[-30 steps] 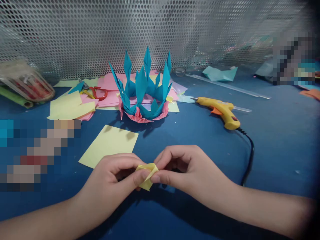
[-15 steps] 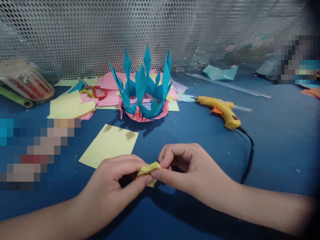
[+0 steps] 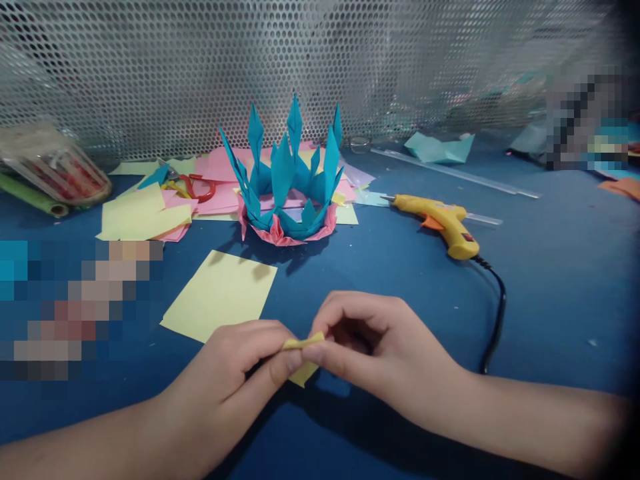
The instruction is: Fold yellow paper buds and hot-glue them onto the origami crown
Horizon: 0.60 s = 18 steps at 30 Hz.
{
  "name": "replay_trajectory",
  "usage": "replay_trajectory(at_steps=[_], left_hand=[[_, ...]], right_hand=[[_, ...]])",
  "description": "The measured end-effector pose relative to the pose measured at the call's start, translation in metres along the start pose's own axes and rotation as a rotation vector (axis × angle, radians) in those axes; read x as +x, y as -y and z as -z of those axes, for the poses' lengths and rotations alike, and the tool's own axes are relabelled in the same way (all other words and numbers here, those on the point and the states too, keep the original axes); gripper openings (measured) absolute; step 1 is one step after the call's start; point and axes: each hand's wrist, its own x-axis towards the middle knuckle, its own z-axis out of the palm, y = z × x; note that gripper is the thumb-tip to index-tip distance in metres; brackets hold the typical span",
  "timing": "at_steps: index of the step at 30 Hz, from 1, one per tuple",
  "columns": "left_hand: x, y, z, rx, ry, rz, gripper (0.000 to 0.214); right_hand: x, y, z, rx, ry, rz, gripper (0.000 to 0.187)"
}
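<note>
A small folded piece of yellow paper [image 3: 304, 375] is pinched between both hands above the blue table. My left hand [image 3: 250, 363] grips its left side, thumb in front and fingers behind. On the other side my right hand [image 3: 367, 333] pinches it between thumb and forefinger, so most of the paper is covered. A flat yellow paper sheet [image 3: 220, 293] lies just beyond my left hand. Farther back stands a blue folded-paper crown [image 3: 283, 180] with tall points and a pink paper base [image 3: 277, 233].
At right lies a yellow glue gun [image 3: 440, 217] with a black cord [image 3: 500, 313] running toward my right arm. Clear glue sticks [image 3: 455, 173] are behind it. Red-handled scissors [image 3: 200, 189] rest on coloured sheets [image 3: 145, 213]. A plastic jar [image 3: 60, 163] lies at left, before a perforated metal screen [image 3: 190, 67].
The top of the yellow paper now looks pressed flatter and narrower, with more of its lower part showing. Both hands stay close together, slightly lower in view.
</note>
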Motion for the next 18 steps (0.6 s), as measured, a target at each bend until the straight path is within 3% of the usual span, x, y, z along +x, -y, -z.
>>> replay_trajectory(at_steps=[5,11,16,18], left_hand=[[0.000,0.003,0.002,-0.196,-0.011,0.132,0.030],[0.003,0.004,0.001,-0.130,-0.181,0.030,0.019],[0.008,0.002,0.001,-0.486,-0.239,0.264,0.006],[0.010,0.001,0.001,-0.599,-0.263,0.282,0.008]], right_hand=[[0.001,0.000,0.000,0.019,-0.084,0.010,0.023],[0.003,-0.003,0.000,-0.007,-0.012,-0.026,0.021],[0.001,-0.001,0.000,-0.109,-0.015,0.038,0.035],[0.001,-0.001,-0.001,-0.160,-0.022,0.047,0.024]])
